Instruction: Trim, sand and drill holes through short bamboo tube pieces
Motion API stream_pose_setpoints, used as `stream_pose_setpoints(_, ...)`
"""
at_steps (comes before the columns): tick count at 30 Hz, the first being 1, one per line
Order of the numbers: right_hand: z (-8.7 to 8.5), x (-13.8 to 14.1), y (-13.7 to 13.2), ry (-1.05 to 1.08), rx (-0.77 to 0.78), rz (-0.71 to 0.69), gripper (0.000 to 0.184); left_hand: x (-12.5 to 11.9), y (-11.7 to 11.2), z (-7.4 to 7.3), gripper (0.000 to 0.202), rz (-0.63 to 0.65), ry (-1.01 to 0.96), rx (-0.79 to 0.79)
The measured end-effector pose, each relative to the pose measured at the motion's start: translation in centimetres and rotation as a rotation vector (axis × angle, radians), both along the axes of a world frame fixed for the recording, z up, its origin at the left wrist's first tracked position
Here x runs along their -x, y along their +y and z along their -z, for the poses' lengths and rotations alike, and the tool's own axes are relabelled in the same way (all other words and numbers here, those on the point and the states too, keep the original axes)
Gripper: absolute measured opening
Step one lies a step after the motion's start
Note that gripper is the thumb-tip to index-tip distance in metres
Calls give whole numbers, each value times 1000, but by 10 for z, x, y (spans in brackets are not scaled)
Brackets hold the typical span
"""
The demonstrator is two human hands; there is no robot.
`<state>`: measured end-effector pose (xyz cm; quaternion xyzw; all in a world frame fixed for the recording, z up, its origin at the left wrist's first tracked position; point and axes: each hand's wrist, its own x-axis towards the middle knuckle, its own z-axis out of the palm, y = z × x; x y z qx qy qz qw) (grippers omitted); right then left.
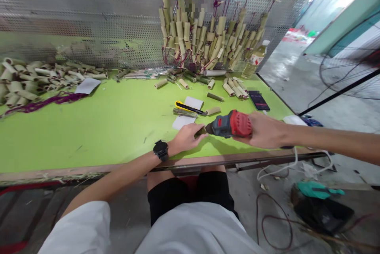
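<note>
My right hand point(265, 130) grips a red and grey power drill point(230, 124), its nose pointing left. My left hand point(187, 137), with a black watch on the wrist, is closed on a short bamboo piece point(201, 130) lying on the green table point(103, 123), and the drill's tip meets the end of that piece. Just beyond lie a yellow utility knife point(188, 107), white paper slips point(182, 121) and a loose bamboo tube point(213, 110).
Strung bamboo tubes point(204, 36) hang on the perforated metal wall behind. A heap of bamboo tubes point(26, 82) and purple cord point(47, 101) lie at far left. A phone point(259, 100) and an oil bottle point(255, 60) sit at right. Cables and a green glove point(314, 189) are on the floor.
</note>
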<state>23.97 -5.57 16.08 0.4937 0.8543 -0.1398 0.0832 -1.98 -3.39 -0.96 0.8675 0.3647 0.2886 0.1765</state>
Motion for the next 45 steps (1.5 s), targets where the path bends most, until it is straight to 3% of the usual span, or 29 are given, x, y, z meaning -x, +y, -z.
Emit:
stream_pose_setpoints(4, -21, 18, -4, -346, -94, -29, 5, 1, -2, 0, 18, 10, 35, -58)
stream_pose_setpoints(8, -34, 36, -4, -416, -114, 24, 10, 1, -5, -1, 19, 2, 84, -108)
stream_pose_setpoints(14, -27, 32, 7, -345, -49, 31, 9, 0, -4, 4, 22, 6, 59, -275)
stream_pose_setpoints(20, -27, 13, 20, -89, -125, -31, 11, 16, 14, -2, 24, -146, -17, -403)
stream_pose_setpoints(24, -6, -1, 24, 366, -246, -58, 29, 35, 30, -18, 24, -334, -83, -386)
stream_pose_setpoints(27, 20, -3, 21, 652, -265, 63, 37, 45, 37, -34, 24, -437, -204, -386)
stream_pose_setpoints(32, 55, 12, 16, 956, -180, 206, 47, 49, 45, -63, 26, -395, -323, -450)
stream_pose_setpoints(39, 90, 22, 41, 1136, -43, 263, 58, 45, 61, -82, 27, -407, -287, -501)
stream_pose_setpoints(45, 109, 21, 72, 1213, -1, 303, 64, 44, 83, -93, 24, -440, -219, -455)
